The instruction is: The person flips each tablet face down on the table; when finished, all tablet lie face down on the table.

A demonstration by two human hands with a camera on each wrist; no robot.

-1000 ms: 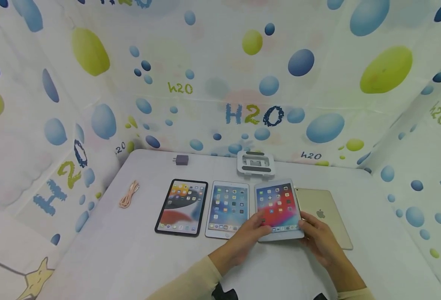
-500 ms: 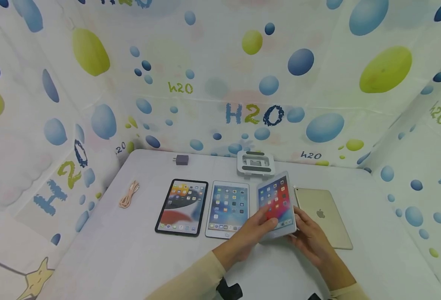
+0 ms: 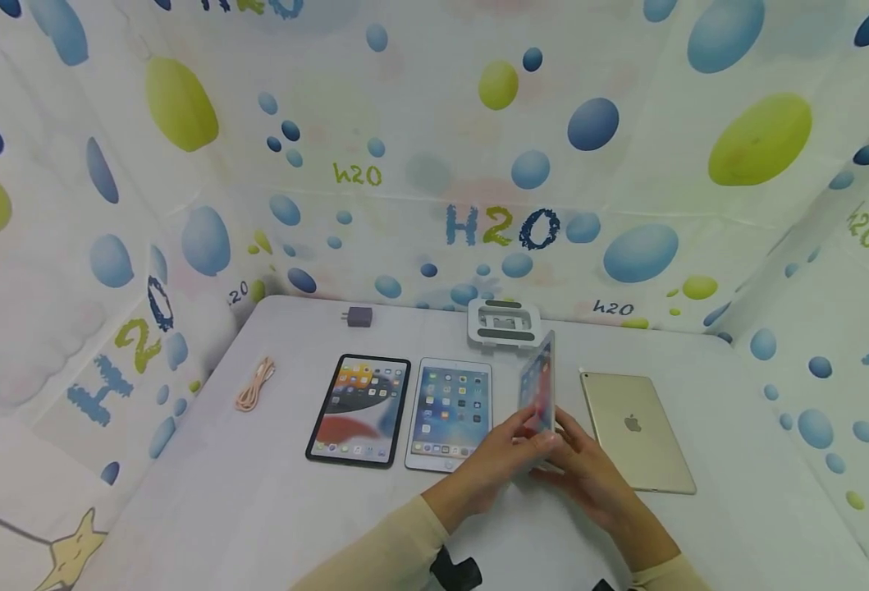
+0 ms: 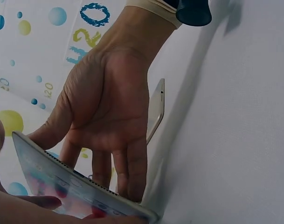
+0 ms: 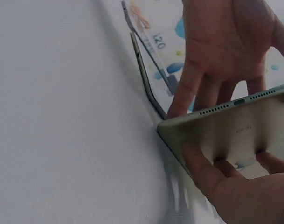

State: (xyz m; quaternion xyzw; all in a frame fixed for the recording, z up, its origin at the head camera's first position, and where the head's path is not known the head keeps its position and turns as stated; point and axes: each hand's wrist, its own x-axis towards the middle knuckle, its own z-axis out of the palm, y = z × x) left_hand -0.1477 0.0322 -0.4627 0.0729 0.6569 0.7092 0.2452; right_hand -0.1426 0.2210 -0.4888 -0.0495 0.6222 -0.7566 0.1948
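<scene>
Both the bare left hand and right hand have fingers grasping a slim, white-framed rectangular tablet, near-upright, its screen lit blue and red.

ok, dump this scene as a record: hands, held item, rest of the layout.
held tablet: tilted steeply, screen facing left
left hand: fingers on its screen side
right hand: fingers on its back
screen up, lit: black tablet; white tablet
back up: gold tablet
toward far edge: charger; stand
far left: cable
</scene>
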